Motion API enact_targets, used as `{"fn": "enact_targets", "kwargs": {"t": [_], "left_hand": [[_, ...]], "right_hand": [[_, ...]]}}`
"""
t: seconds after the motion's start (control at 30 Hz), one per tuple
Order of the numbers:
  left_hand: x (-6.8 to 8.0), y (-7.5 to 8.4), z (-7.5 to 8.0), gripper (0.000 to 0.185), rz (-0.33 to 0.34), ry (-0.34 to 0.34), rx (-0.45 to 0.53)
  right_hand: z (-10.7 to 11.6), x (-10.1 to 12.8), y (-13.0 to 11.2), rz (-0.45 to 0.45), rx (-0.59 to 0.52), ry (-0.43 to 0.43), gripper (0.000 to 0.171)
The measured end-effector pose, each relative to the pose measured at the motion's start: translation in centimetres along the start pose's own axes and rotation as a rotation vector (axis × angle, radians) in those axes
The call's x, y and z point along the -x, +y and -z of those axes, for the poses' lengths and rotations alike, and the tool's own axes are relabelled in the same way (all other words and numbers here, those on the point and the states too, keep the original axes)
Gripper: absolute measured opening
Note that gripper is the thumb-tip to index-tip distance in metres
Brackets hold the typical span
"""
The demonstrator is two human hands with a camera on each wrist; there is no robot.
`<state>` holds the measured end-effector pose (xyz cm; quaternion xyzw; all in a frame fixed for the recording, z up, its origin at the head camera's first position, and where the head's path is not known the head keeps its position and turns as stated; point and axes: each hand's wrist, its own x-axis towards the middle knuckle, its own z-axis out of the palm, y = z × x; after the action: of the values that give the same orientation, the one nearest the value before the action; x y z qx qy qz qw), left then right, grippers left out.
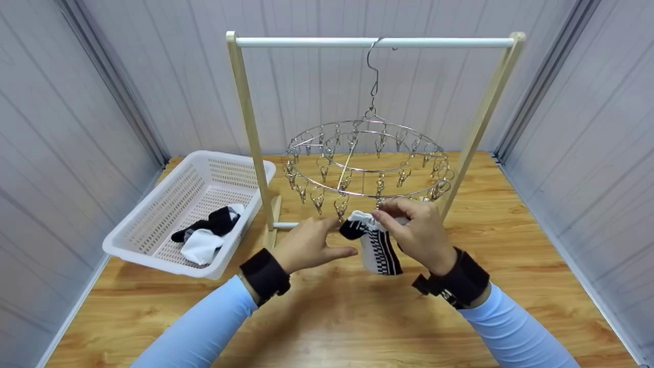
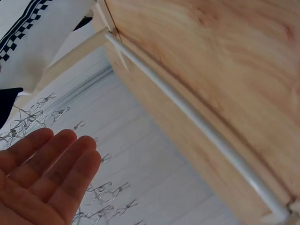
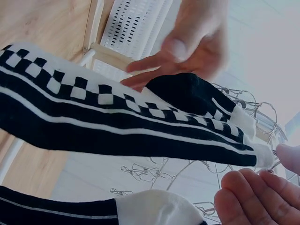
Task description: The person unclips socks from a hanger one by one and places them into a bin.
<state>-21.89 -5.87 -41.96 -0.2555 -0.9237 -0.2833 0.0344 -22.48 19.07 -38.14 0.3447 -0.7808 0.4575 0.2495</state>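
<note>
Sock [image 1: 375, 245]: black/white checker stripe, hangs just below front clips of round clip hanger [image 1: 365, 163], above bench [image 1: 332, 312]. Right hand [image 1: 416, 232] pinches the white cuff edge. Left hand [image 1: 306, 245] flat, fingers relaxed, holding nothing, beside the sock's dark heel. Handling est.: light, limp knit, not fragile, folds under own wt. Grip at the cuff hem, w/ fingertips.

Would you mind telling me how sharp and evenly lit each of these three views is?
Head view: even light, sharp, the white top rail bows slightly from lens distortion. Left wrist view: the open left hand is soft, close to the lens. Right wrist view: the black-and-white checkered sock is fairly sharp; the left hand behind is blurred; the background is washed out.
</note>
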Motion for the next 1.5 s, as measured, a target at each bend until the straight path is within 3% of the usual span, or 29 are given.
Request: {"fn": "enact_targets", "kwargs": {"t": [0.1,0.2,0.3,0.5,0.7,1.0,1.33,1.5], "left_hand": [[-0.4,-0.1,-0.4,0.053,0.042,-0.078,0.141],[-0.7,-0.1,-1.0,0.055,0.070,-0.109,0.271],[-0.8,-0.2,-1.5,0.053,0.073,-0.106,0.353],[-1.0,-0.1,-2.0,0.031,-0.018,-0.041,0.439],[-0.9,0.2,-1.9,0.018,-0.057,0.023,0.454],[-0.5,0.3,-1.4,0.014,-0.073,0.015,0.502],[0.3,-0.2,-0.8,0.018,-0.085,-0.093,0.436],[0.9,-0.8,-0.2,0.017,-0.097,-0.143,0.335]], "right_hand": [[-0.1,0.0,0.0,0.000,-0.007,0.003,0.007],[-0.1,0.0,-0.1,-0.001,-0.018,-0.003,0.007],[-0.2,0.0,-0.2,0.000,-0.029,-0.010,0.007],[-0.3,0.0,-0.1,0.009,-0.021,-0.010,0.008],[-0.3,0.0,0.0,0.036,-0.036,0.012,0.007],[-0.4,0.0,0.3,0.066,-0.040,0.045,0.006],[-0.5,0.1,0.3,0.091,-0.051,0.053,0.006],[-0.4,0.1,0.3,0.092,-0.048,0.044,0.006]]}}
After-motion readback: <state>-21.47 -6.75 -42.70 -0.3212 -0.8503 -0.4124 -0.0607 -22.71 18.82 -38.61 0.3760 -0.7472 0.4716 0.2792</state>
